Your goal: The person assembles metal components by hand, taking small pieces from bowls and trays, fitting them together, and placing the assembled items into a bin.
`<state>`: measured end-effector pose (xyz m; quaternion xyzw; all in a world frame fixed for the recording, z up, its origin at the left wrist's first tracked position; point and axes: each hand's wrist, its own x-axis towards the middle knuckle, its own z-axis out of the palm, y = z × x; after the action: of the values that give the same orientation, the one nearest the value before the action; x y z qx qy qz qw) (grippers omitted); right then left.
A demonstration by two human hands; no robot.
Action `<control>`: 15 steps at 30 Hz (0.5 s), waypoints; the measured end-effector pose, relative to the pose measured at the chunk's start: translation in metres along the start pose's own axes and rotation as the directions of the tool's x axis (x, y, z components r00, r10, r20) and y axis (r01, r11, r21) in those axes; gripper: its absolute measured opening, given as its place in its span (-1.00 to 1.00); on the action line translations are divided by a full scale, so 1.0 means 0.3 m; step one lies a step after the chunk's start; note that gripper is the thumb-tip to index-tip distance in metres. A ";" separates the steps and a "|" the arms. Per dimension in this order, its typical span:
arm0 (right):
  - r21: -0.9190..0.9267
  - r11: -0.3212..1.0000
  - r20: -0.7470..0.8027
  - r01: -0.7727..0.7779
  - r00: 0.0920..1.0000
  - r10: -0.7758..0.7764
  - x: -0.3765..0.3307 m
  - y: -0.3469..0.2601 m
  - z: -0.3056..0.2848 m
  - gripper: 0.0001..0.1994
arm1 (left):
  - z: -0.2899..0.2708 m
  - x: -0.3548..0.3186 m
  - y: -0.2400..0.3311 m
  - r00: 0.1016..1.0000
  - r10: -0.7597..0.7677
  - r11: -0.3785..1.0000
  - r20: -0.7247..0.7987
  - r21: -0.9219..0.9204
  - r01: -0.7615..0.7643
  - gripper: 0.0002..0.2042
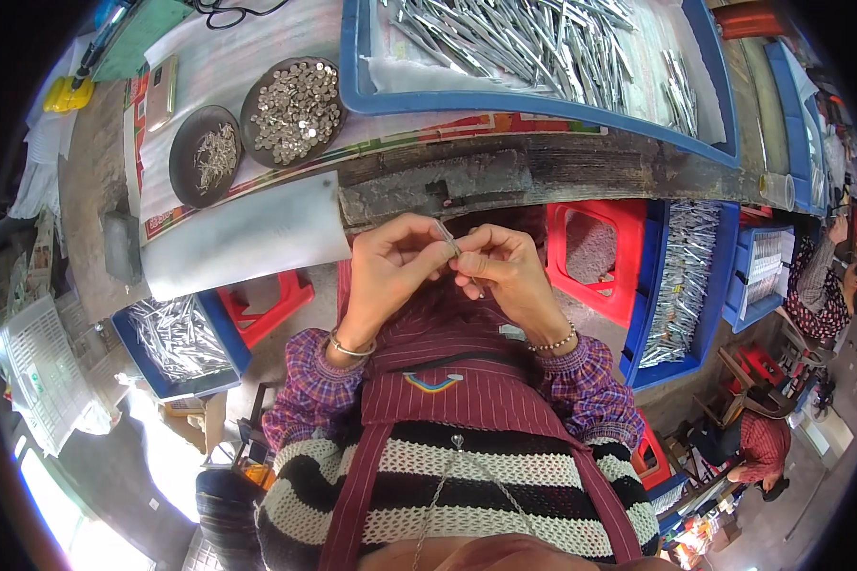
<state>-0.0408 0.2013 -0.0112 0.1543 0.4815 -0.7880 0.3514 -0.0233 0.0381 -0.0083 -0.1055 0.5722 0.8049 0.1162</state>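
My left hand [397, 271] and my right hand [507, 276] meet in front of the bench edge. Between their pinched fingertips is a slim silvery metal piece [446, 234], tilted upward. Fingers cover much of it, so its exact kind does not show. Left of the hands, on the bench, a dark round dish [250, 95] holds many small shiny metal discs. Beside it a second dark dish [183, 162] has a heap of tiny brassy pins. Beyond the hands a large blue tray [354, 57] carries a pile of long slender metal pieces.
A white sheet [248, 238] hangs over the bench edge at left. Red stools [628, 238] stand below the bench. Blue bins [700, 347] of metal pieces flank me on both sides. A yellow-handled tool [67, 93] lies far left. Other people [764, 443] sit at right.
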 end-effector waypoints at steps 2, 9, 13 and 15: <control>-0.014 1.000 -0.006 -0.006 1.000 0.006 -0.001 -0.001 -0.005 -0.91 | -0.002 0.004 0.020 1.000 -0.012 1.000 -0.026 0.000 0.012 -0.90; 0.024 0.998 0.029 -0.057 0.998 0.056 -0.006 0.020 -0.005 -0.90 | -0.014 0.010 0.045 0.991 -0.058 0.987 -0.117 0.145 0.075 -0.94; 0.097 0.988 0.031 -0.122 0.992 0.119 -0.016 0.026 0.004 -0.90 | 0.001 -0.001 0.036 0.989 -0.025 0.981 -0.145 0.185 0.052 -0.94; 0.124 0.983 -0.022 -0.136 0.990 0.140 -0.021 0.022 0.014 -0.90 | 0.004 -0.005 0.022 0.989 0.014 0.980 -0.148 0.200 0.016 -0.95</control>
<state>-0.0315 0.1983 -0.0099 0.2207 0.4256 -0.7873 0.3876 -0.0239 0.0371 -0.0014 -0.1532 0.6576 0.7329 0.0835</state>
